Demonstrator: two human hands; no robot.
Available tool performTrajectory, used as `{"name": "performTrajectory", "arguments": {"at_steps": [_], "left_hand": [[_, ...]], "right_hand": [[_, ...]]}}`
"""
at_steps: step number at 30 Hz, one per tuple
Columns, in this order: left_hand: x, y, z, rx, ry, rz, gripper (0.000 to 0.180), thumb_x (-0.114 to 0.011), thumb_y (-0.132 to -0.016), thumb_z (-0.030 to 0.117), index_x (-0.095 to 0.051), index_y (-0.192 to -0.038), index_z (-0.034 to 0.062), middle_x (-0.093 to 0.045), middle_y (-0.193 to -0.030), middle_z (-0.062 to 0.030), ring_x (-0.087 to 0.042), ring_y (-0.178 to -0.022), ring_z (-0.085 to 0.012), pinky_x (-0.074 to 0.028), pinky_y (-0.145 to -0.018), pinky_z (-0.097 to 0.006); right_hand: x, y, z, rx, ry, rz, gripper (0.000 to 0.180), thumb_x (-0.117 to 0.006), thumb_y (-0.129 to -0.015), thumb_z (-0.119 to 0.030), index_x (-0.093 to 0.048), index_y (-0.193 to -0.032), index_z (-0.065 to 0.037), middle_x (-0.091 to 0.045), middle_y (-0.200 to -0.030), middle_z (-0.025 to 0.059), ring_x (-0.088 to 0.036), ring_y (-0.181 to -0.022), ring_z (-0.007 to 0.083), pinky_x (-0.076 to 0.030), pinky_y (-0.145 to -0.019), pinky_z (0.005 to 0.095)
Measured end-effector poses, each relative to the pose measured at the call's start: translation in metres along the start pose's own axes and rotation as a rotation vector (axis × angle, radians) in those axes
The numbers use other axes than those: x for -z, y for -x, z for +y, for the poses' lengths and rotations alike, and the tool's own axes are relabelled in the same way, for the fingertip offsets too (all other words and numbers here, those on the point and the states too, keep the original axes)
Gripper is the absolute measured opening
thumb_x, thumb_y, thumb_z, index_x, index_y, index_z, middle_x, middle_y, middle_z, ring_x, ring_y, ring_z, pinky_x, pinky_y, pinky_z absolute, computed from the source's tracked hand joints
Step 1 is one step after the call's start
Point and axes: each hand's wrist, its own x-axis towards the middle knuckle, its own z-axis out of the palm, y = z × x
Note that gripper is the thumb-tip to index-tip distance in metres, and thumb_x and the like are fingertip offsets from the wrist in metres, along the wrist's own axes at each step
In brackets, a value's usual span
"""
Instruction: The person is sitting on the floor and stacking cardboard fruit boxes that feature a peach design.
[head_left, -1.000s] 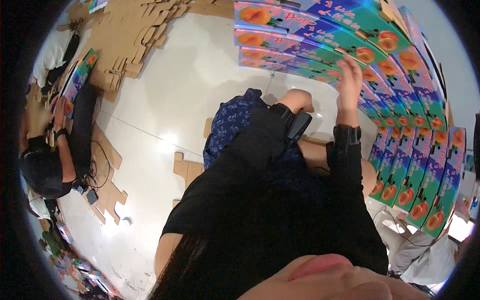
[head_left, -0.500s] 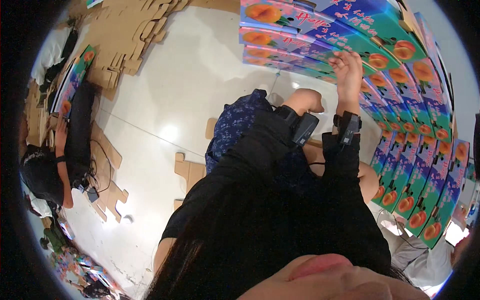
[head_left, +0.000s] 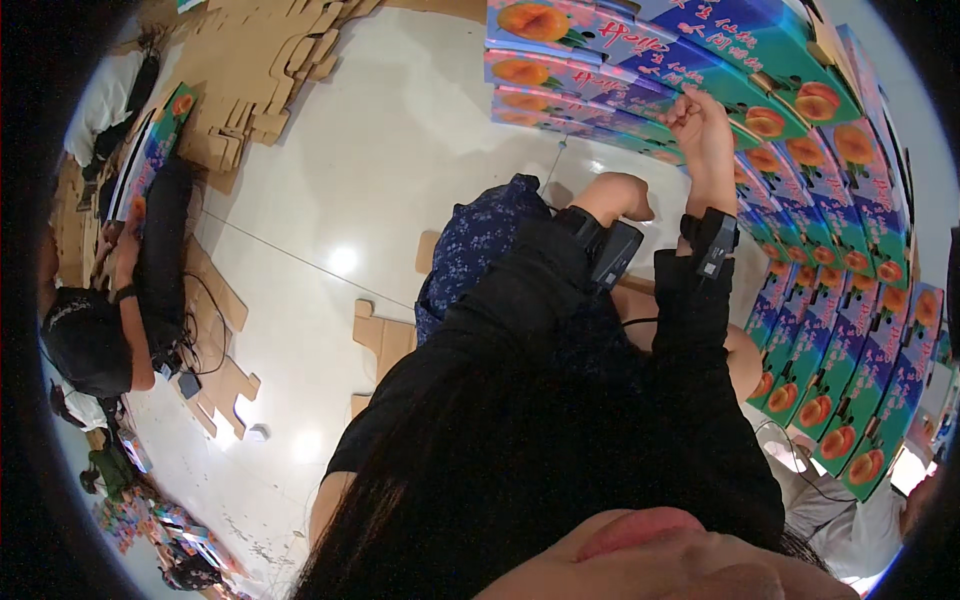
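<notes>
My right hand (head_left: 700,120) pinches a box (head_left: 640,75) edge on the stack; left hand's grip I cannot tell. Keep edges flush.

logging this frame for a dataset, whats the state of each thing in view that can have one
printed fruit cartons: folded flat, stacked in a fanned pile
right hand: raised, fingers curled on the top carton's edge
left hand: lowered near the knee, grip unclear
brown cardboard blanks: flat, loosely piled on the floor
other person: working at the left
</notes>
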Motion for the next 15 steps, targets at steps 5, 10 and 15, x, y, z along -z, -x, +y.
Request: {"name": "performTrajectory", "arguments": {"at_steps": [5,10,15], "left_hand": [[-0.005,-0.001,-0.004,-0.022,-0.017,0.027,0.052,-0.059,-0.078,0.051,-0.069,-0.092,0.0028,-0.069,-0.087,-0.0155,-0.065,-0.083,-0.0321,-0.050,-0.074,-0.041],[0.002,0.009,0.000,-0.045,0.002,0.044,0.052,-0.060,-0.077,0.051,-0.068,-0.097,0.0030,-0.069,-0.090,-0.0151,-0.065,-0.084,-0.0302,-0.051,-0.073,-0.039],[0.004,0.007,0.000,0.010,-0.003,0.002,0.053,-0.059,-0.077,0.050,-0.068,-0.101,0.0030,-0.068,-0.094,-0.0150,-0.065,-0.087,-0.0303,-0.051,-0.076,-0.040]], "right_hand": [[0.000,0.003,-0.003,-0.030,0.016,-0.010,0.017,-0.053,-0.086,-0.014,-0.055,-0.074,-0.002,-0.055,-0.069,0.0071,-0.056,-0.065,0.0201,-0.049,-0.068,0.0343],[-0.009,0.012,-0.005,-0.003,0.052,0.066,0.017,-0.052,-0.086,-0.011,-0.055,-0.076,0.002,-0.063,-0.080,0.0136,-0.063,-0.079,0.0232,-0.051,-0.075,0.0349],[-0.010,0.010,-0.005,0.016,0.090,0.028,0.019,-0.051,-0.085,-0.010,-0.059,-0.084,0.007,-0.066,-0.092,0.0199,-0.065,-0.088,0.0259,-0.051,-0.081,0.0354]]}}
